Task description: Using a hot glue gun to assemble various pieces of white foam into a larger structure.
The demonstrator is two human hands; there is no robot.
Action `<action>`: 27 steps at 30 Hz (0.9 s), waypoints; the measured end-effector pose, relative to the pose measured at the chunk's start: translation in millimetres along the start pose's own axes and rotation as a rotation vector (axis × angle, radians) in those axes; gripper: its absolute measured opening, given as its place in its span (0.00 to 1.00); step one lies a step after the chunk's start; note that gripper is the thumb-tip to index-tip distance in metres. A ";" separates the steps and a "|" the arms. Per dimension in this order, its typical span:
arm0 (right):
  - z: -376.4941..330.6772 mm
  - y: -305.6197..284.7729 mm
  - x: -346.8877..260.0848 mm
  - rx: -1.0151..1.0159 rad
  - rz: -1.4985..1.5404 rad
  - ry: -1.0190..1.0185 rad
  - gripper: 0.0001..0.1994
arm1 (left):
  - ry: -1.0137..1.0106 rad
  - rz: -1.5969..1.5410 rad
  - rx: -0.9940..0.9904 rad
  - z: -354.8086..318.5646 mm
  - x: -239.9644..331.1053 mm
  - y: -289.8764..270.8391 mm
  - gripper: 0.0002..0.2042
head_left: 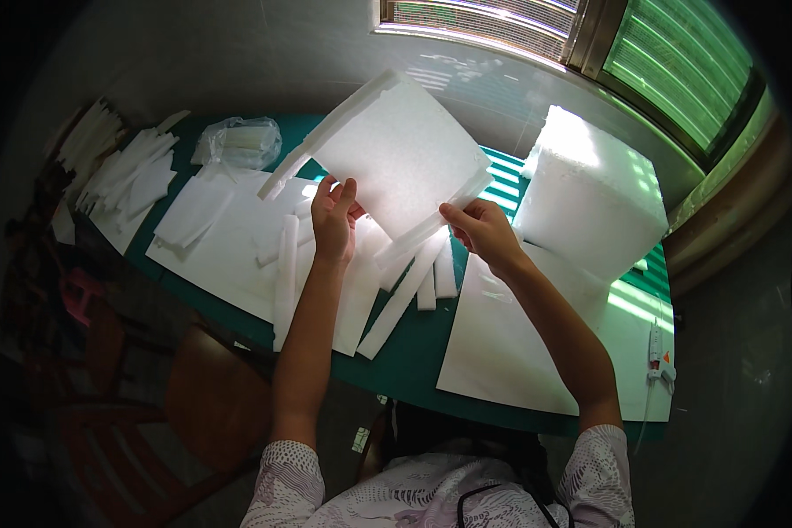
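A square white foam sheet [405,150] is held up, tilted, above the middle of the table. A foam strip [330,130] runs along its upper left edge and sticks out past the corner. Another strip [427,227] lies along its lower right edge. My left hand [333,227] grips the sheet near its lower left corner, the fingers partly behind it. My right hand [486,232] pinches the lower right strip between thumb and fingers. Below the sheet, several loose foam strips [402,297] lie on the green table [383,363], some overlapping.
A large white foam block [590,198] stands at the right by the window [678,79]. Before it lies a white board [515,339] with a small corded white tool [660,370]. Foam pieces [132,176] and a clear plastic bag [239,143] occupy the left. A wooden chair [216,400] stands near left.
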State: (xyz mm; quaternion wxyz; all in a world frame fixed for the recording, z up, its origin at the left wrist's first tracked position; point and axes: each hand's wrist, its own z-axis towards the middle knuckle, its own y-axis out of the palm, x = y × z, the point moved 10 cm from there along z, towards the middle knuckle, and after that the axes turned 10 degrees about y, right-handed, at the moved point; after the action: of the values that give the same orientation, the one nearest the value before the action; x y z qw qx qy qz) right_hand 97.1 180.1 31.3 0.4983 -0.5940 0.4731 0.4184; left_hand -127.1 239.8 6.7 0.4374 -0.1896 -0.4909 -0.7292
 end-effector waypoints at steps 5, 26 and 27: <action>-2.9 -3.7 3.4 -0.048 0.013 0.023 0.17 | -0.037 -0.075 0.038 0.3 -4.1 2.0 0.10; -30.9 -98.4 -28.1 0.157 -0.196 0.022 0.21 | 0.046 -0.043 0.173 18.1 2.7 -47.5 0.19; -30.9 -99.5 -28.9 0.157 -0.194 0.020 0.21 | 0.037 -0.060 0.168 18.4 1.1 -47.5 0.19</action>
State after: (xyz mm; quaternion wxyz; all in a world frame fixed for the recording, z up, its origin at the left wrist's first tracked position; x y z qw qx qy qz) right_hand 189.4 159.3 83.5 0.5767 -0.6003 0.4498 0.3236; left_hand -169.7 261.9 -10.4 0.4390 -0.1237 -0.5477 -0.7014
